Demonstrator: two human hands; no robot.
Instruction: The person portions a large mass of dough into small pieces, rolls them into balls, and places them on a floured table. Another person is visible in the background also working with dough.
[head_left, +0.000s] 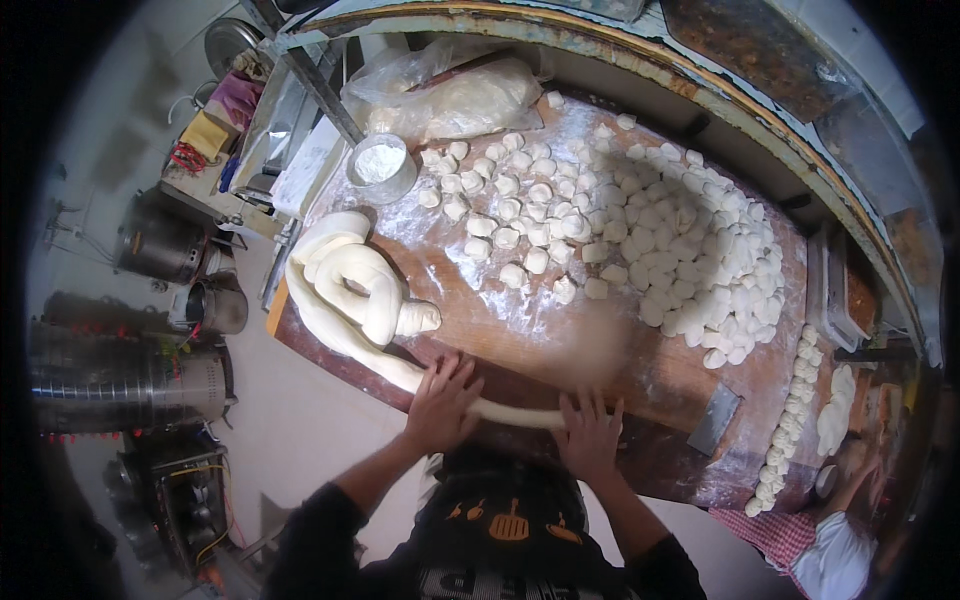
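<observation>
My left hand (444, 403) lies over a long dough rope (517, 414) near the table's front edge, its fingers spread. My right hand (589, 435) rests on the rope's right end, fingers slightly apart, covering part of it. Between my hands the rope is thin and fairly smooth. Left of my left hand it thickens and runs into a coiled mass of dough (356, 277). The coil's short cut-looking end points right. Beyond my hands, many small floured dough pieces (536, 214) are spread out, packed densely into a pile (690, 247) at the right.
A flour tin (381, 169) and plastic-bagged dough (480, 97) stand at the back left of the floured wooden table (510, 330). A metal dough scraper (715, 420) lies right of my right hand. Lumpy dough pieces (784, 427) form a row near another person's arm (851, 487).
</observation>
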